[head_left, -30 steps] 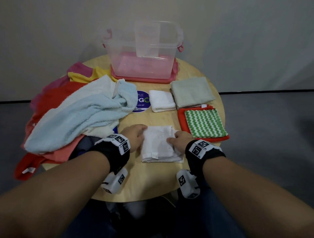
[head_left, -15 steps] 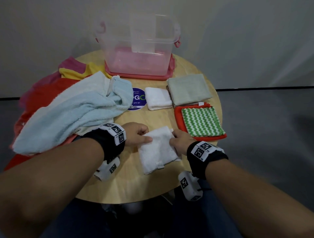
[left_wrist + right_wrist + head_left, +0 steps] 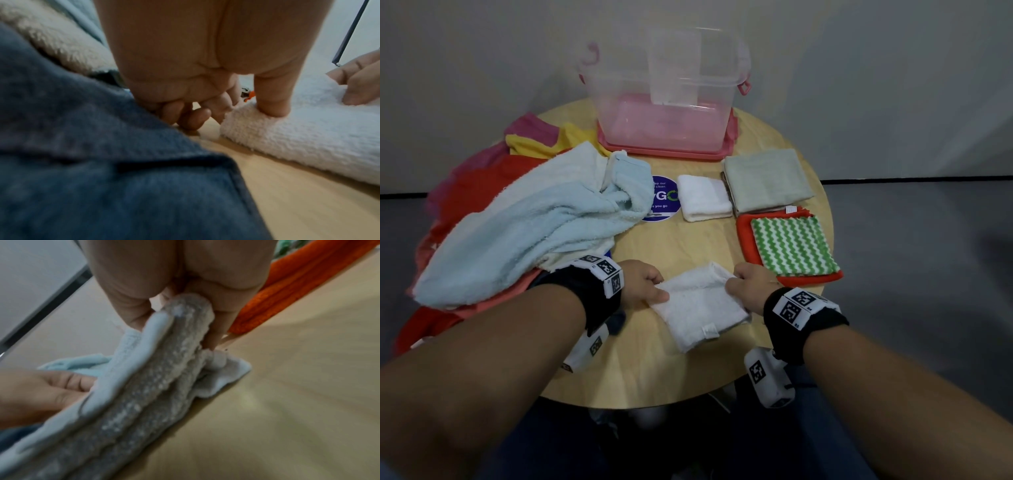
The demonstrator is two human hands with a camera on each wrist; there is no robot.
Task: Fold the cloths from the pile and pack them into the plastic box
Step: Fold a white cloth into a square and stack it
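A small folded white cloth (image 3: pixel 700 305) lies near the front of the round wooden table (image 3: pixel 681 370), turned at an angle. My left hand (image 3: pixel 645 286) pinches its left corner, the thumb (image 3: pixel 271 99) pressing into the cloth (image 3: pixel 298 129). My right hand (image 3: pixel 751 284) grips the right edge, where the folded layers (image 3: pixel 164 369) bunch between thumb and fingers. The clear plastic box (image 3: pixel 664 92) stands on its pink lid at the back of the table. A pile of loose cloths with a light blue towel (image 3: pixel 530 226) on top fills the left side.
Folded cloths lie on the right: a small white one (image 3: pixel 703 197), a grey-green one (image 3: pixel 767 178), and a green zigzag one (image 3: pixel 792 248) on an orange one (image 3: pixel 744 240). A blue round sticker (image 3: pixel 662 198) marks the table's middle. A dark blue cloth (image 3: pixel 102 162) lies under my left wrist.
Both hands went from pressing flat on the white cloth to pinching its side edges. The cloth has turned to an angle and its far edge has lifted.
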